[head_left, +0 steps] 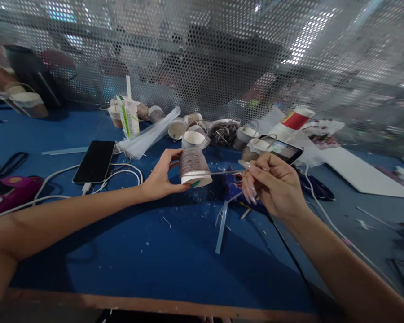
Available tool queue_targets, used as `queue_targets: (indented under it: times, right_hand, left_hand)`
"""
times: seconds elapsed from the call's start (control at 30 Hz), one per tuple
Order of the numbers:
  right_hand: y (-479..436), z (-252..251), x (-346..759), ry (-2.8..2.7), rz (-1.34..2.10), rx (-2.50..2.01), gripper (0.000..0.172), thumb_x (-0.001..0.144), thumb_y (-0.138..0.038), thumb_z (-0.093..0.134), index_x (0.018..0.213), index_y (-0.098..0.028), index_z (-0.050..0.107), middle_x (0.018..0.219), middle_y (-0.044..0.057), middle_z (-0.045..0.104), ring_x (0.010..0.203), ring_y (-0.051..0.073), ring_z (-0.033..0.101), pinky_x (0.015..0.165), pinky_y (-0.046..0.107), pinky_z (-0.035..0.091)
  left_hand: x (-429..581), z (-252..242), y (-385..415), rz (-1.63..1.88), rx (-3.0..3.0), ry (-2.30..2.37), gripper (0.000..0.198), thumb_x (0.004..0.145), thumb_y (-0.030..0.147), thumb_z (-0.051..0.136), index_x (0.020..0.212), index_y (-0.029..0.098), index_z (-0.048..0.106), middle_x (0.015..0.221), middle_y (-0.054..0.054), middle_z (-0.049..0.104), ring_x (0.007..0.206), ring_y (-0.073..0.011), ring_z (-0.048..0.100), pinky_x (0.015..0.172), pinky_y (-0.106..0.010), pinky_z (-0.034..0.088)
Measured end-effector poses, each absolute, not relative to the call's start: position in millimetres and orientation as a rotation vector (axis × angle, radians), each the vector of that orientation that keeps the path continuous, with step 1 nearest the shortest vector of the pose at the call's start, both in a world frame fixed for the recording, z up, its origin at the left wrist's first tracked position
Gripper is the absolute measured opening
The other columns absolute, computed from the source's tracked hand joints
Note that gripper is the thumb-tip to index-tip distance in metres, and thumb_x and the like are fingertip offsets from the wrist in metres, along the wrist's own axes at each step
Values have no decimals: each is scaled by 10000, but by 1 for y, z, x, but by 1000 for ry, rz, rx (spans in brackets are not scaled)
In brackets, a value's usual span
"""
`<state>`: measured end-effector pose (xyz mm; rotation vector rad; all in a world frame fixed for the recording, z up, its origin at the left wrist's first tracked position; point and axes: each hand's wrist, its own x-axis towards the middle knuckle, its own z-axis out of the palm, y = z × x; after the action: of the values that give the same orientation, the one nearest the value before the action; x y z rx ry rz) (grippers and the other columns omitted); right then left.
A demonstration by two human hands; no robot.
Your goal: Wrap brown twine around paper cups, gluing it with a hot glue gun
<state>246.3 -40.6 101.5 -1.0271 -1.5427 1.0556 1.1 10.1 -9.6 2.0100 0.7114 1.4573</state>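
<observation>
My left hand (161, 177) grips a paper cup wrapped in brownish cord (193, 167), held upside down above the blue table (155, 251). Fingers and thumb close round its side. My right hand (272, 186) is to the cup's right, fingers pinched on a thin strand of cord (224, 172) that runs from the cup to the hand. A clear glue stick (222, 226) lies on the table below the two hands.
A black phone (94, 161) with white cable lies left. Several paper cups (193, 137), a bundle of clear sticks (148, 137), a small carton (128, 117) and a second phone (283, 150) stand behind. A perforated metal screen (222, 58) backs the table. A pink tool (13, 190) is far left.
</observation>
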Motion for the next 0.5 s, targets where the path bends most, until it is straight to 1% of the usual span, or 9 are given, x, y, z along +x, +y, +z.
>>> queue_targets:
  times: [0.07,0.13,0.23,0.3,0.37,0.43,0.47,0.5]
  right_hand:
    - [-36,96,249,-1542,1054,-1034,464,792,-414,731,685,-256,308,505,-99,494,350,88,466,324,230,386]
    - [-32,89,252,-1552,1072,-1058,483,778,-450,740,679,-254,311,504,-94,503,355,96,481,344,242,405]
    - [-28,78,258,-1647,1014,-1196,476,770,-497,724,664,-249,332,540,-66,536,428,121,545,445,283,478]
    - [-29,73,264,-1814,772,-1351,421,769,-482,708,650,-243,383,599,-23,578,533,148,586,518,300,488]
    - [-31,74,276,-1959,351,-1445,332,775,-432,688,655,-243,444,693,27,633,675,188,610,620,329,494]
    - [-31,81,295,-1944,-63,-1451,266,813,-387,642,674,-249,463,802,71,677,828,226,621,785,383,489]
    - [-29,87,307,-1866,-211,-1451,260,844,-382,605,682,-253,450,845,93,689,886,239,627,870,411,469]
    - [-24,93,322,-1788,-281,-1474,265,878,-393,564,695,-254,434,887,124,690,930,249,628,929,434,440]
  left_hand:
    - [0,-9,10,1441,2006,695,775,695,382,815,1336,240,402,1291,-130,520,1237,-279,576,1047,-488,536]
    - [0,-9,10,1422,1995,685,785,691,392,820,1338,239,403,1299,-137,525,1242,-284,576,1038,-485,542]
    - [-1,-9,9,1375,1960,658,786,691,412,822,1336,244,404,1322,-148,534,1257,-296,578,1030,-492,546]
    - [-2,-9,9,1343,1922,623,784,692,426,822,1335,252,409,1335,-154,546,1264,-305,583,1023,-496,552]
    - [-3,-9,9,1315,1883,591,766,699,435,818,1329,256,421,1326,-155,567,1254,-308,597,1009,-494,563]
    - [-4,-9,9,1294,1850,574,734,721,433,806,1327,256,431,1318,-155,584,1239,-305,611,1002,-488,569]
    - [-4,-9,9,1284,1838,568,720,730,430,800,1326,256,435,1318,-155,588,1234,-304,616,1003,-486,569]
    - [-4,-8,8,1274,1828,565,713,734,425,799,1325,256,438,1318,-156,590,1234,-304,616,1006,-487,567]
